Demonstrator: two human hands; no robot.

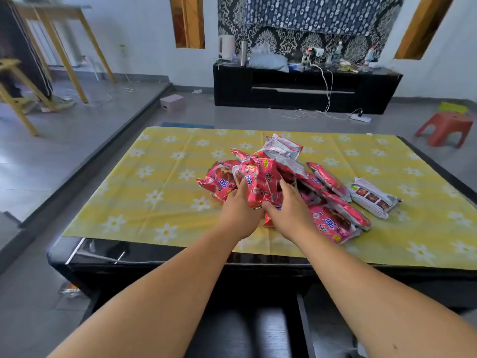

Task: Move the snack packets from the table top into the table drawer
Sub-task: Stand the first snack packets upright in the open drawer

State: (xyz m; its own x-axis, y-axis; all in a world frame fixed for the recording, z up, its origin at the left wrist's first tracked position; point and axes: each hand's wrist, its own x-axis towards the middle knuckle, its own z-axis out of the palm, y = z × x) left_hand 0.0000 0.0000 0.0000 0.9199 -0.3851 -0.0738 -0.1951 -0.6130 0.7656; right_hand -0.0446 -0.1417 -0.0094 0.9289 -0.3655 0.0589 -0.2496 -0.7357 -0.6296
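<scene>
Left hand: your left hand (238, 210) is cupped against the near-left side of the heap, fingers curled onto a pink packet, thumb side facing the other hand.
Right hand: your right hand (286, 205) presses in from the near-right, fingers half spread and tucked under the top packets; the two hands nearly touch at the thumbs.
Grip: both hands are closed around one raised bundle of snack packets (260, 182), squeezed between the palms, not pinched singly.
Where the packets lie: the heap sits mid-surface on the yellow flowered cloth (154, 182), just beyond your fingertips, trailing away to your right.
Stragglers: a row of pink packets (340, 215) runs near-right of the bundle, its long axis slanting from far-left to near-right; a grey-white packet (374, 200) lies apart at the far right. Your right hand is nearer to both.
Drawer: the open drawer (258, 329) appears to sit below the surface's (180, 264) near edge, between your forearms, so the load has to come straight back toward you and down.
Judgement: most packets are on top; the haul looks barely begun.
</scene>
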